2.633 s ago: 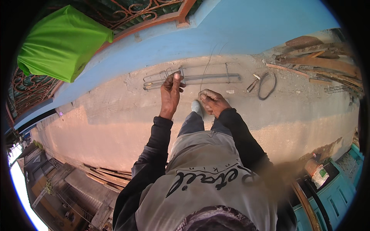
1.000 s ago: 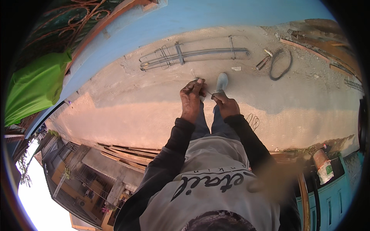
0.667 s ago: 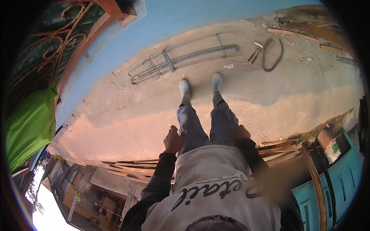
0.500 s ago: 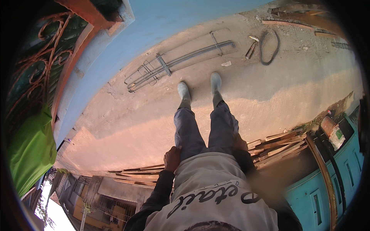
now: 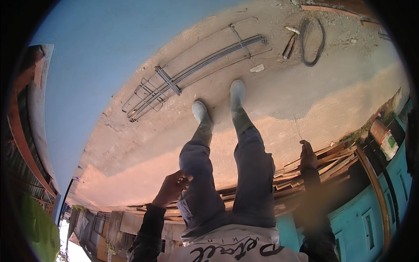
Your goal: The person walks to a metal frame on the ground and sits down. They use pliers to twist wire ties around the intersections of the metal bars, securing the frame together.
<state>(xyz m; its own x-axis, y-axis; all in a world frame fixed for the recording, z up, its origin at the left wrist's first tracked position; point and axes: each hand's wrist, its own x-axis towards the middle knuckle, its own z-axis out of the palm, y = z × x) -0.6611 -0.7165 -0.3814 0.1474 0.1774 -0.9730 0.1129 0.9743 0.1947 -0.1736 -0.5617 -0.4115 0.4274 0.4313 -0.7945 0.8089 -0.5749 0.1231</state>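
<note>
In my right hand [image 5: 308,156], held out beside my right leg, the fingers close on thin strands of wire [image 5: 297,127] that stick out past the fingertips. My left hand [image 5: 173,187] is by my left thigh with its fingers curled together; whatever they may hold is too small to make out. Beyond my boots [image 5: 201,112] lies a bundle of steel bars [image 5: 205,61] with bent rectangular stirrups [image 5: 168,81] around it. To the right of the bundle are pincers [image 5: 289,46] with dark handles and a coil of dark wire [image 5: 324,41], both apart from my hands.
A pale block fragment [image 5: 257,68] lies near the bars. A blue wall [image 5: 100,39] rises at the far left. Wooden planks [image 5: 331,159] are piled behind my right hand, near turquoise panels [image 5: 369,227] and a rusty, pale container [image 5: 383,137].
Both hands have come away from my thighs. The right has swung outward, and wire now shows in it; the left has lifted. My view has shifted, with the bars further left.
</note>
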